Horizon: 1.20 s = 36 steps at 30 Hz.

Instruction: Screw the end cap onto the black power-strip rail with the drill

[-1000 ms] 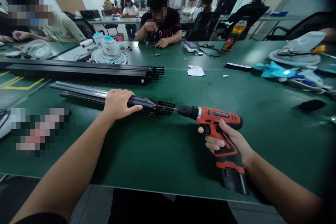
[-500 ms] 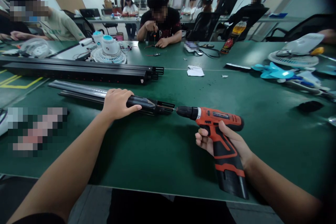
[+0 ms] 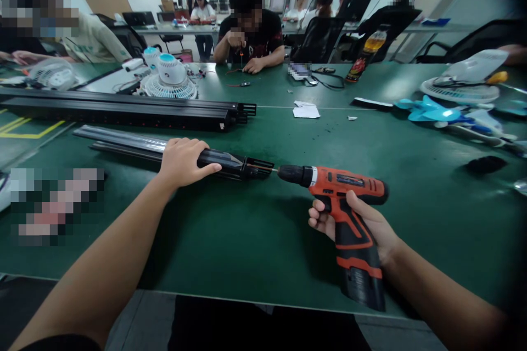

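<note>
My left hand [image 3: 184,163] is wrapped over a long black metal profile [image 3: 224,160] lying on the green table, its thumb stretched along the near side. Slotted black end pieces [image 3: 260,166] stick out of the profile's right end. In my right hand [image 3: 373,223] is an orange and black cordless drill [image 3: 343,186], gripped by the handle, with a finger near the trigger. The drill points left, and its thin bit [image 3: 274,170] reaches the end pieces; whether the tip touches anything inside is too small to tell.
More long black profiles [image 3: 123,112] lie behind. White fan parts [image 3: 169,79] stand at the back left; blue fan blades [image 3: 432,109] and a white fan housing [image 3: 473,77] lie at the right. White paper [image 3: 306,109] and a drink bottle [image 3: 368,52] are farther back. A person [image 3: 251,27] sits opposite.
The drill in my right hand has shifted slightly to the right, away from the profile's end, showing a little more of the bit. My left hand stays on the profile.
</note>
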Each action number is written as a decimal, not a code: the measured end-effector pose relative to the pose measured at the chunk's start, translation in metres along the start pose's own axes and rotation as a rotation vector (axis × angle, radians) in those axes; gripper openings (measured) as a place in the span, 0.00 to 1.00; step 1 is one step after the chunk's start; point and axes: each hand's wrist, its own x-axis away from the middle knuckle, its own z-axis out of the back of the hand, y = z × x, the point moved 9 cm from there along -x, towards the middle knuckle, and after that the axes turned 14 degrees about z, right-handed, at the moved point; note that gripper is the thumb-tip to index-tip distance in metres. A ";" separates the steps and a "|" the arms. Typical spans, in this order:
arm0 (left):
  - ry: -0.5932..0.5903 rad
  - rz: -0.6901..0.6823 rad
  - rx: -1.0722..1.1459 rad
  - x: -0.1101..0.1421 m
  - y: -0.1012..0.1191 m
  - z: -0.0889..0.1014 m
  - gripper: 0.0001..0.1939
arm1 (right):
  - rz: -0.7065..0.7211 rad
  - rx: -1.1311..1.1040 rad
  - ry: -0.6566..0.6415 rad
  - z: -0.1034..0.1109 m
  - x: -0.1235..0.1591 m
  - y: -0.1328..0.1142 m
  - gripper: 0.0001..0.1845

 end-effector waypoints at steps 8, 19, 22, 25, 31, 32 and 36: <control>0.011 0.005 -0.006 0.001 0.000 0.000 0.34 | -0.034 -0.053 0.001 0.003 0.000 0.003 0.18; 0.007 0.001 -0.001 0.001 0.000 0.000 0.35 | -0.019 -0.052 -0.016 -0.001 -0.001 0.003 0.17; 0.013 0.002 -0.009 0.001 0.001 0.001 0.36 | -0.029 -0.052 0.001 0.002 -0.001 0.005 0.18; 0.015 -0.003 -0.013 0.001 0.000 0.000 0.36 | -0.040 -0.058 0.026 0.005 -0.001 0.005 0.18; 0.011 -0.013 -0.019 0.001 0.000 0.000 0.38 | -0.023 -0.057 0.042 0.003 0.001 0.003 0.15; 0.013 -0.014 -0.020 0.001 0.000 0.000 0.38 | -0.016 -0.048 0.042 0.002 0.002 0.003 0.15; 0.028 -0.019 -0.027 0.001 0.001 0.001 0.38 | 0.004 -0.018 0.037 0.001 0.004 0.001 0.21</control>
